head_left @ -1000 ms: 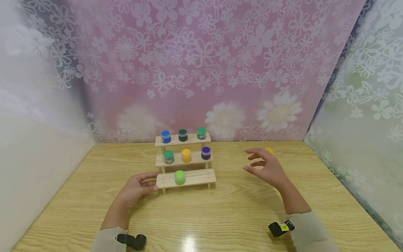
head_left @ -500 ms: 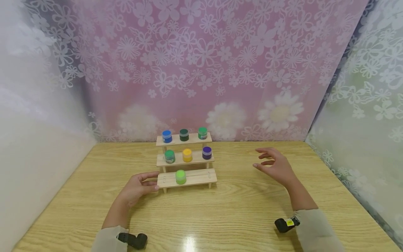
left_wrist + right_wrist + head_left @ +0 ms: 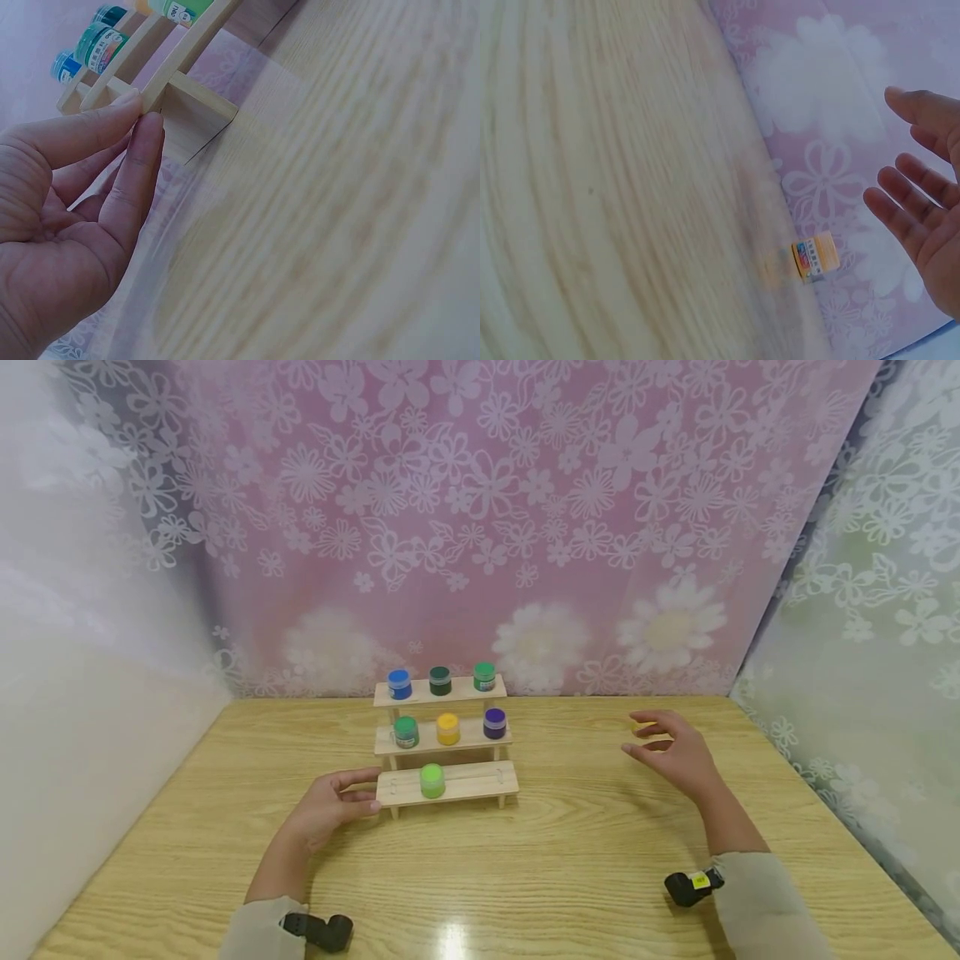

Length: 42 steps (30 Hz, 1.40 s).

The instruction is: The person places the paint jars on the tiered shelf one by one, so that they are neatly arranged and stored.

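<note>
A three-tier wooden display stand [image 3: 480,782] is on the table, holding small paint jars. My left hand [image 3: 324,810] pinches the left end of its lowest tier; the left wrist view shows thumb and fingertips at the corner. On that tier stands a light green jar [image 3: 432,782]. The middle tier bears a green jar [image 3: 406,732], a yellow jar [image 3: 447,729] and a purple jar [image 3: 495,724]. My right hand [image 3: 678,756] is above the table at the right, fingers loosely bent, holding nothing. Near it stands a yellow-orange jar [image 3: 817,256], mostly hidden behind its fingers in the head view.
On the top tier are a blue jar [image 3: 400,685], a dark green jar [image 3: 440,681] and a green jar [image 3: 484,677]. A pink floral cloth [image 3: 480,527] hangs behind the table [image 3: 525,877], with pale side panels left and right.
My right hand has moved to the right, away from the stand, and now covers most of the yellow-orange jar in the head view. My left hand stays at the stand's end.
</note>
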Motion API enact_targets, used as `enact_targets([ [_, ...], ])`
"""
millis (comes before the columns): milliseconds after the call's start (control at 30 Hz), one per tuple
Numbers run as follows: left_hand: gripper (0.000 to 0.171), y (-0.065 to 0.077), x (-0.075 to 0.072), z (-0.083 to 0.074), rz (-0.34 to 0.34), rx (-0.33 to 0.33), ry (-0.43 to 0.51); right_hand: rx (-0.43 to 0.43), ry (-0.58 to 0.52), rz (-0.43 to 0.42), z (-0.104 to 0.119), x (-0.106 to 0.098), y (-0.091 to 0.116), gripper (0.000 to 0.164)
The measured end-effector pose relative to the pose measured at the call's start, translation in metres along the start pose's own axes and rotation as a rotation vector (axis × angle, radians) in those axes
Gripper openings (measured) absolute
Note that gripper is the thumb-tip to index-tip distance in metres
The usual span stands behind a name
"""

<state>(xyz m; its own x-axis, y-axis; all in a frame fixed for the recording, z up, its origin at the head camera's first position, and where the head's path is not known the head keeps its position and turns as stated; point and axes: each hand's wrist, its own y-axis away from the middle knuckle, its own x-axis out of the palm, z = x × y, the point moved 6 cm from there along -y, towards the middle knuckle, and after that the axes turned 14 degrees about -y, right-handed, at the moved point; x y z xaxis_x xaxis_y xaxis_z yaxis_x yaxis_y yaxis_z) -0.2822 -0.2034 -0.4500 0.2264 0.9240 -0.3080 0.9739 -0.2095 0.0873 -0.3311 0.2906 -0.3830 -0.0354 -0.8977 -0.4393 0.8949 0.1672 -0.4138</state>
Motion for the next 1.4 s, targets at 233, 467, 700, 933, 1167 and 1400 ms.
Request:
enact_targets([
  [233, 0.060, -0.001, 0.000, 0.001, -0.002, -0.005, 0.012, 0.022, 0.035, -0.027, -0.015, -0.009, 0.001, 0.050],
  [467, 0.060, -0.001, 0.000, 0.001, -0.003, -0.008, 0.005, 0.065, 0.031, -0.054, -0.026, -0.017, 0.001, 0.052],
  [700, 0.060, -0.001, -0.001, 0.002, -0.006, -0.011, 0.002, 0.136, 0.044, -0.077, -0.041, -0.025, -0.001, 0.053],
  [933, 0.061, 0.000, 0.000, 0.001, 0.012, 0.009, 0.002, 0.193, -0.004, -0.097, -0.054, -0.030, -0.004, 0.055],
  [1167, 0.061, 0.000, 0.001, 0.002, 0.018, 0.019, 0.009, 0.248, -0.020, -0.111, -0.066, -0.033, -0.006, 0.056],
  [1400, 0.060, 0.000, 0.000, 0.003, -0.005, -0.003, 0.008, 0.306, -0.024, -0.127, -0.079, -0.032, -0.012, 0.058],
])
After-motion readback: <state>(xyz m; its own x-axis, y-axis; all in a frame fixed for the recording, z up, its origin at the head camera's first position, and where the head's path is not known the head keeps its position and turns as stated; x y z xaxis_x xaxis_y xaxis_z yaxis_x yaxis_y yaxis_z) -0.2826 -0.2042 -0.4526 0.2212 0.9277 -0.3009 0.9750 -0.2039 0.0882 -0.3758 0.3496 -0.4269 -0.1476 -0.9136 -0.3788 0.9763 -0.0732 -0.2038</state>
